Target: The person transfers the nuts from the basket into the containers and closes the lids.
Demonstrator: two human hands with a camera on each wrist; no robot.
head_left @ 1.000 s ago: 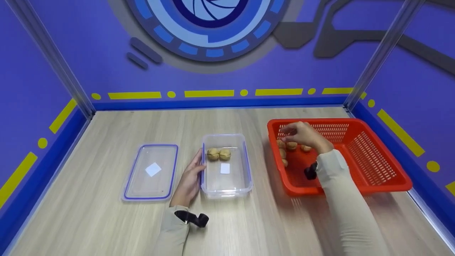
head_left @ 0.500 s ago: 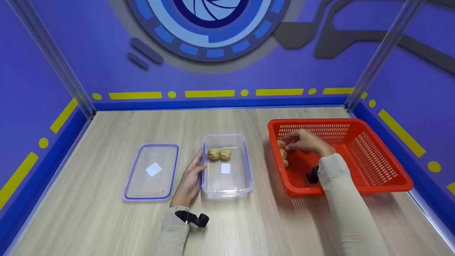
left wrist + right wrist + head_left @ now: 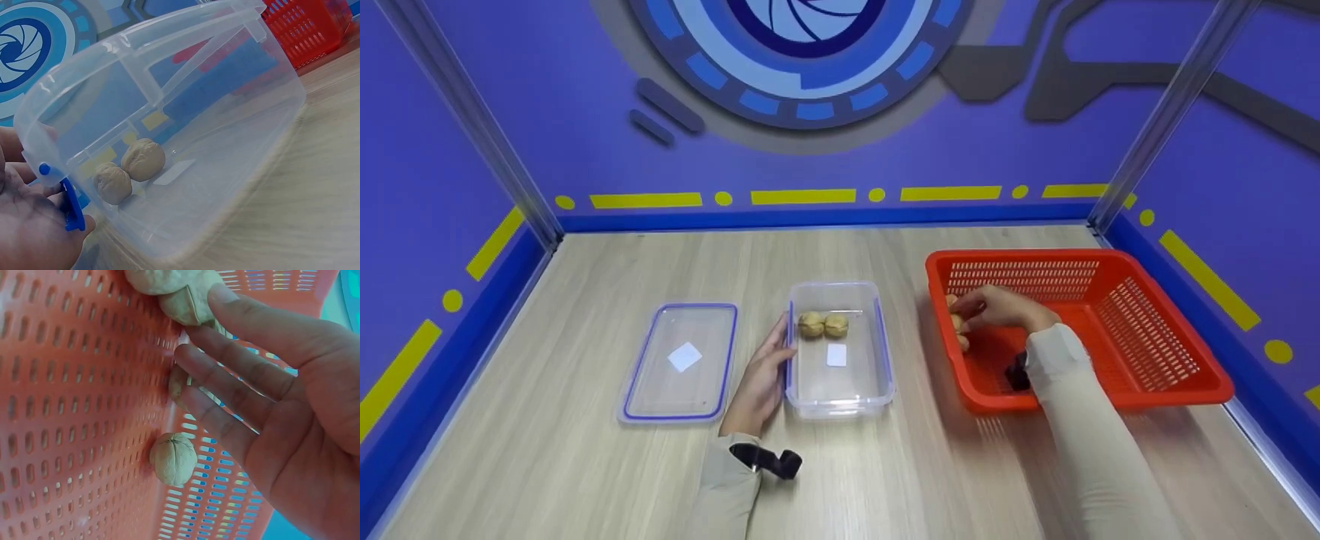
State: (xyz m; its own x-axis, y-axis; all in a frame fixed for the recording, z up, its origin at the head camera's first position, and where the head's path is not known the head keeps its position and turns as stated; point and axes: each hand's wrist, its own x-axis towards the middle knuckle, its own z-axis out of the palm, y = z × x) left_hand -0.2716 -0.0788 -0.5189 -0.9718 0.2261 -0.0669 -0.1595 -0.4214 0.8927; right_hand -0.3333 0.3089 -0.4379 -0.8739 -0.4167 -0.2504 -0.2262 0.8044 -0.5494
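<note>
My left hand [image 3: 761, 379] lies along the left side of a clear plastic food container [image 3: 859, 379], its thumb at the rim beside a blue latch [image 3: 72, 205]. Two walnuts [image 3: 143, 159] sit side by side inside, toward the far end. My right hand [image 3: 997, 307] reaches into a red plastic basket [image 3: 1147, 397] at its left wall. In the right wrist view its thumb and index fingertips are at a walnut [image 3: 185, 306], with the other fingers extended. Another walnut [image 3: 173, 458] lies apart below those fingers, and one more is partly hidden behind them.
A clear lid [image 3: 675, 390] with a blue seal and a white label lies on the wooden table [image 3: 840, 480], left of the container. Purple-blue panels [image 3: 810, 165] wall in the table at the back and both sides. Each wrist carries a small black camera [image 3: 784, 463].
My right hand has lowered into the basket and moved nearer along its left wall, covering walnuts seen earlier. My left hand and the container have stayed in place.
</note>
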